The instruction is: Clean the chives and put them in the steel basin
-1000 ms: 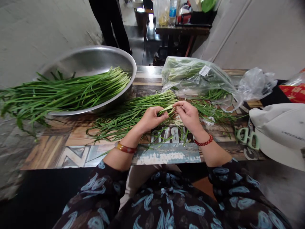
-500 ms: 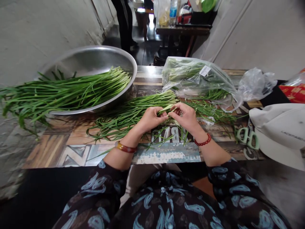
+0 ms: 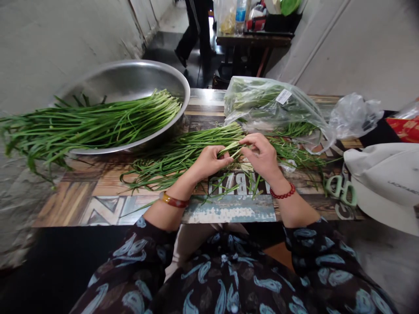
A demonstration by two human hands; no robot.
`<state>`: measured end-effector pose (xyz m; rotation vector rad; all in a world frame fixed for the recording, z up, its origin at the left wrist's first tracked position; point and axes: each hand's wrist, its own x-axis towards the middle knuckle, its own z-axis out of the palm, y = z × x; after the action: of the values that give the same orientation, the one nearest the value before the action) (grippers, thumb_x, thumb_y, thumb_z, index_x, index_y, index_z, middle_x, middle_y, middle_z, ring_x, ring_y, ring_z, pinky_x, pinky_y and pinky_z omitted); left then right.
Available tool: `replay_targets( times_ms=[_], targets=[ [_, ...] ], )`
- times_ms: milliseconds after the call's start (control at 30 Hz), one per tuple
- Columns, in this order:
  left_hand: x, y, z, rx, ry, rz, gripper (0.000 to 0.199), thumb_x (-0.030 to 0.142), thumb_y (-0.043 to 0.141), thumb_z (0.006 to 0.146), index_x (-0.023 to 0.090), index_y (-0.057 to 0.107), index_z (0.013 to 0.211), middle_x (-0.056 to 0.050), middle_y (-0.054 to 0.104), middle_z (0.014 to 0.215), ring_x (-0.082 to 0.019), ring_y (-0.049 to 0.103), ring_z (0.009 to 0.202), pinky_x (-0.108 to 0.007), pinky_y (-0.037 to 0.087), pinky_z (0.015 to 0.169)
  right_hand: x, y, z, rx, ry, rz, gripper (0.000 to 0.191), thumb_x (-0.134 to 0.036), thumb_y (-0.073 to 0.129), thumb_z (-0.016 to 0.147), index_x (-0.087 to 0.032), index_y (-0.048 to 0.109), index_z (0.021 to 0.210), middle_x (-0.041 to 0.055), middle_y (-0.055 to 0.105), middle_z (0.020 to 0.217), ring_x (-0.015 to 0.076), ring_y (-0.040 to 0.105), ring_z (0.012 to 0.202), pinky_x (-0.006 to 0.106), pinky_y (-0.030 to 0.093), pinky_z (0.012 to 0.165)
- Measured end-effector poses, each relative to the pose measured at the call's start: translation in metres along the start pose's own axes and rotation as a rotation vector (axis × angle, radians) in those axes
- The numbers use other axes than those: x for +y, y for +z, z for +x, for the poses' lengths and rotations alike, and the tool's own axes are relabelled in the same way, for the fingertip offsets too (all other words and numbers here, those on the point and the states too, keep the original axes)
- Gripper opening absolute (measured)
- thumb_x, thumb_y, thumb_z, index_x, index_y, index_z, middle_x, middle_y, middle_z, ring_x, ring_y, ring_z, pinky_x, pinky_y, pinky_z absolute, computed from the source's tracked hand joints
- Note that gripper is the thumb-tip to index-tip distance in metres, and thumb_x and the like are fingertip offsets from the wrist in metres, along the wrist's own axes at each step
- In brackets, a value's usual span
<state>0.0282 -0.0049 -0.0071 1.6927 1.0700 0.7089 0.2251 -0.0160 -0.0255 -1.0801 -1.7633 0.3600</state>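
Observation:
My left hand (image 3: 211,161) is closed around a few garlic chives (image 3: 228,149), their pale ends pointing right. At those ends, the thumb and forefinger of my right hand (image 3: 261,157) pinch a stalk tip; its other fingers are curled and partly hidden. Beneath and behind my hands lies a loose pile of garlic chives (image 3: 183,150) on the patterned wooden table (image 3: 229,209). Short green scraps are strewn under my wrists and to the right. A large bundle of chives (image 3: 131,117) rests in a steel basin (image 3: 121,72), its leaves hanging over the left rim.
Behind my right hand lies a clear plastic bag (image 3: 271,102) with more greens. Farther right are a crumpled bag (image 3: 355,115), green-handled scissors (image 3: 342,189) and a white cap (image 3: 386,179). Beyond the table, a person in dark trousers (image 3: 196,30) stands near another table (image 3: 255,40).
My right hand has drawn slightly right, away from my left hand, along the stalk ends. The left hand stays nearly in place. The person behind has stepped to the right.

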Motion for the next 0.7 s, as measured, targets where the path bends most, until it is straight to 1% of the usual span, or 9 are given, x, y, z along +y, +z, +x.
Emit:
replay_targets(
  times_ms=[67,133,200,300,400,467,533,600,700],
  targets=[
    [0.0,0.0,0.0,0.002,0.007,0.011,0.028,0.036,0.067,0.075,0.015,0.054,0.063,0.005,0.044,0.056,-0.007,0.035,0.054,-0.023,0.027,0.055,0.001,0.001,0.001,-0.07,-0.106,-0.042,0.012,-0.035,0.066,0.088,-0.024,0.068,0.088,0.0051,0.072,0.093,0.0217,0.065,0.093,0.038,0.052,0.086],
    [-0.001,0.0,0.0,0.021,0.025,0.041,0.028,0.036,0.067,0.076,0.015,0.055,0.063,0.005,0.045,0.056,-0.008,0.036,0.055,-0.023,0.028,0.055,0.002,0.004,0.0,-0.103,-0.123,-0.039,0.011,-0.03,0.066,0.089,-0.023,0.066,0.08,0.0032,0.07,0.083,0.0201,0.064,0.084,0.038,0.05,0.083],
    [-0.002,0.0,0.001,0.054,0.058,0.086,0.027,0.035,0.067,0.076,0.015,0.056,0.063,0.004,0.048,0.057,-0.008,0.039,0.056,-0.023,0.029,0.056,0.003,0.009,-0.002,-0.088,-0.052,-0.002,0.015,-0.027,0.064,0.089,-0.022,0.064,0.074,0.0018,0.068,0.076,0.0181,0.062,0.077,0.035,0.049,0.078],
    [-0.005,0.001,0.003,0.109,0.118,0.168,0.024,0.031,0.067,0.077,0.015,0.057,0.063,0.003,0.051,0.06,-0.009,0.043,0.059,-0.023,0.031,0.058,0.003,0.018,-0.006,-0.058,0.169,0.119,0.013,-0.027,0.065,0.086,-0.02,0.065,0.074,0.0002,0.064,0.074,0.0148,0.057,0.07,0.03,0.046,0.068],
    [-0.006,0.002,0.004,0.135,0.141,0.224,0.022,0.029,0.067,0.077,0.015,0.058,0.064,0.003,0.053,0.061,-0.01,0.044,0.059,-0.023,0.031,0.059,0.006,0.024,-0.008,-0.026,0.398,0.328,0.015,-0.033,0.067,0.084,-0.019,0.066,0.078,-0.0021,0.06,0.071,0.0113,0.051,0.063,0.026,0.041,0.061],
    [-0.006,0.003,0.004,0.127,0.135,0.234,0.02,0.028,0.067,0.077,0.015,0.058,0.064,0.003,0.053,0.061,-0.01,0.045,0.059,-0.023,0.031,0.059,0.01,0.023,-0.008,0.038,0.491,0.452,0.02,-0.039,0.069,0.082,-0.019,0.067,0.079,-0.0029,0.059,0.07,0.0101,0.05,0.062,0.025,0.041,0.06],
    [-0.007,0.003,0.004,0.119,0.118,0.224,0.02,0.027,0.067,0.077,0.014,0.059,0.064,0.003,0.053,0.061,-0.01,0.045,0.059,-0.023,0.031,0.059,0.015,0.018,-0.006,0.135,0.54,0.501,0.026,-0.044,0.072,0.08,-0.019,0.066,0.078,-0.003,0.059,0.069,0.0096,0.049,0.06,0.024,0.04,0.059],
    [-0.007,0.002,0.004,0.12,0.101,0.205,0.02,0.027,0.068,0.076,0.014,0.059,0.064,0.003,0.053,0.061,-0.01,0.045,0.059,-0.023,0.031,0.058,0.02,0.009,-0.004,0.215,0.552,0.463,0.031,-0.049,0.072,0.08,-0.019,0.066,0.076,-0.0027,0.06,0.067,0.0096,0.049,0.058,0.024,0.04,0.057],
    [-0.008,0.001,0.004,0.114,0.088,0.177,0.021,0.028,0.068,0.076,0.014,0.058,0.064,0.003,0.053,0.061,-0.01,0.045,0.059,-0.023,0.031,0.058,0.021,-0.006,-0.002,0.195,0.464,0.263,0.036,-0.053,0.064,0.087,-0.02,0.068,0.074,-0.0015,0.061,0.064,0.0113,0.052,0.057,0.026,0.041,0.057]
  ],
)
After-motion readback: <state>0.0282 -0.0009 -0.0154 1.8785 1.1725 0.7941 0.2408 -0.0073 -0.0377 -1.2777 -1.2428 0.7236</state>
